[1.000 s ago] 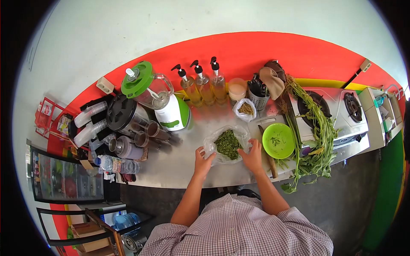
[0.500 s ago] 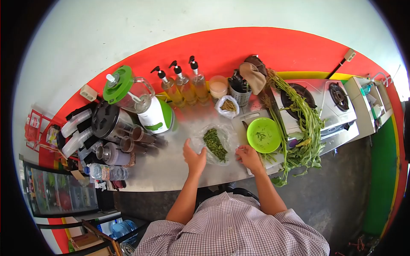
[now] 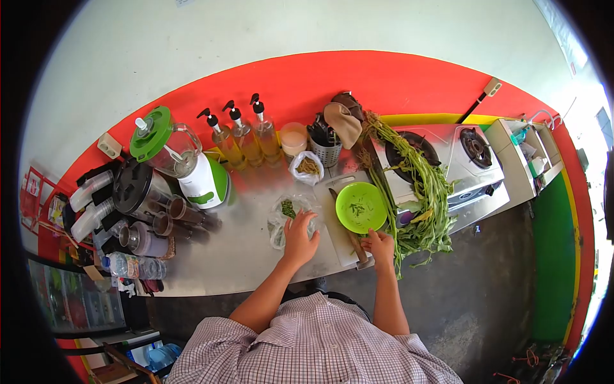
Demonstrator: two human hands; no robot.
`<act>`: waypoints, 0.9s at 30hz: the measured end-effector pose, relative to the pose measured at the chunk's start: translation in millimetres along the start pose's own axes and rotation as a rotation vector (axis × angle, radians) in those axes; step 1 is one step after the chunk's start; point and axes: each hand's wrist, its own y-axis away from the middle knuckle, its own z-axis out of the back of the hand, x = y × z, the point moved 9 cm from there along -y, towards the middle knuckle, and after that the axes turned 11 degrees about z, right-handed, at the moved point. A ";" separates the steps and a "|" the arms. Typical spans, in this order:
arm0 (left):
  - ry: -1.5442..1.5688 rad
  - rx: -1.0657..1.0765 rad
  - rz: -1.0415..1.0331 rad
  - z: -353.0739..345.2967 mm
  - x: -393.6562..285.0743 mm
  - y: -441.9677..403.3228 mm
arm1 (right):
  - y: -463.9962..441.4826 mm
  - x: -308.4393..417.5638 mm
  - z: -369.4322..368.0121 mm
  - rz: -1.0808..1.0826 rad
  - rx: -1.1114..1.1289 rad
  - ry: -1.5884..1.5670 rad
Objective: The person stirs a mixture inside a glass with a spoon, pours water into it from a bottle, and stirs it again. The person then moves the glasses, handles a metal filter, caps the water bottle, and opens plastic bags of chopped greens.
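My left hand [image 3: 299, 239] is open, fingers apart, over the near right side of a clear plastic bag [image 3: 276, 235]. Chopped green leaves [image 3: 288, 208] show inside the bag, partly covered by the hand. On the right, my right hand [image 3: 380, 248] has its fingers closed at the near rim of a light green bowl [image 3: 352, 221]. A few leaf pieces [image 3: 357, 208] lie in the bowl. It rests on a white cutting board [image 3: 334, 223], and a knife [image 3: 359, 248] lies partly beneath it, its handle toward me.
Long leafy stalks [image 3: 432, 217] hang over the front of a gas stove [image 3: 463, 163]. Behind the bag stand a small bag of brownish bits [image 3: 307, 168], a cutlery holder [image 3: 325, 153] and pump bottles [image 3: 245, 144]. A blender [image 3: 201, 182] and cups [image 3: 181, 208] are on the left.
My right hand has moved from beside the bag to the bowl's near edge, uncovering the knife handle. My left hand has shifted over the bag, which looks more bunched. The view has swung right.
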 end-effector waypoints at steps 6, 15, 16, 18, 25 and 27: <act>0.048 0.086 0.005 1.5 9.4 6.4 | -17.0 -14.4 -17.5 0.026 0.027 -0.222; -0.030 -0.182 0.088 74.1 40.5 26.8 | -9.7 39.7 -36.9 0.170 -0.028 -0.097; -0.036 -0.193 0.108 81.7 47.7 29.4 | -6.2 50.2 -45.9 0.197 0.011 -0.040; -0.025 -0.184 0.156 94.7 65.1 33.7 | 0.8 62.8 -72.0 0.231 0.062 -0.079; 0.251 -0.209 0.241 122.9 114.8 37.4 | 28.2 72.2 -192.7 0.151 0.442 -0.171; 0.266 -0.174 0.353 119.3 140.2 31.3 | 27.2 71.0 -224.7 0.146 0.496 -0.144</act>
